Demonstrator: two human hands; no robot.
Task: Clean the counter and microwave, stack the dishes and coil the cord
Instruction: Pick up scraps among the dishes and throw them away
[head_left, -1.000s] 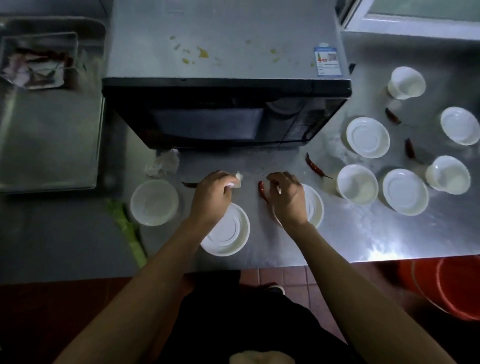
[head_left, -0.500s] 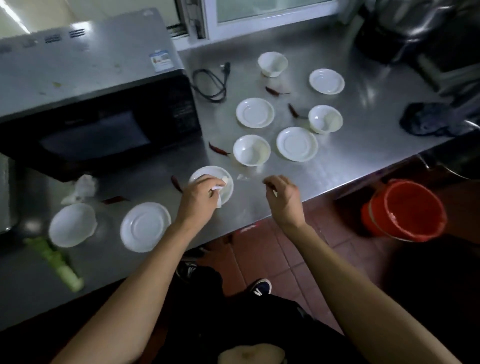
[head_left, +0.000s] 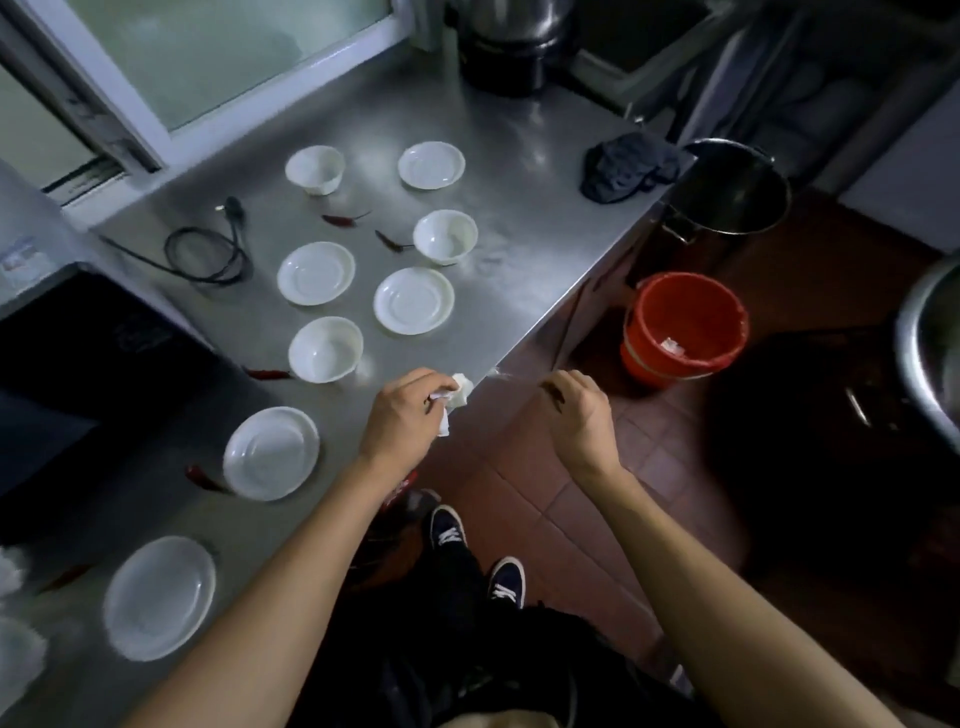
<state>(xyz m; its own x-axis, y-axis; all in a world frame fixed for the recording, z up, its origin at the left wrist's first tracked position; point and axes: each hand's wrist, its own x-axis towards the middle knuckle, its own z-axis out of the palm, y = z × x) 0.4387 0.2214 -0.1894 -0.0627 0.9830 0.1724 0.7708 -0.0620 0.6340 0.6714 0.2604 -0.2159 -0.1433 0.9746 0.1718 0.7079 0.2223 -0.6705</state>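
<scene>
Looks like the trash-clearing step: the left hand (head_left: 402, 423) pinches a crumpled tissue (head_left: 456, 397) right at the tabletop (head_left: 524, 218) edge, and the right hand (head_left: 582, 415) is curled over the floor, though whether its grip holds anything is unclear. Next move is probably a drop into the red bucket (head_left: 684, 327) at 2 o'clock, with open floor between; dishes and the cord (head_left: 208, 254) sit untouched at 11.

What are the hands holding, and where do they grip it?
Left hand pinches a crumpled white tissue by its edge. Right hand pinches something small and dark; unclear what.
</scene>
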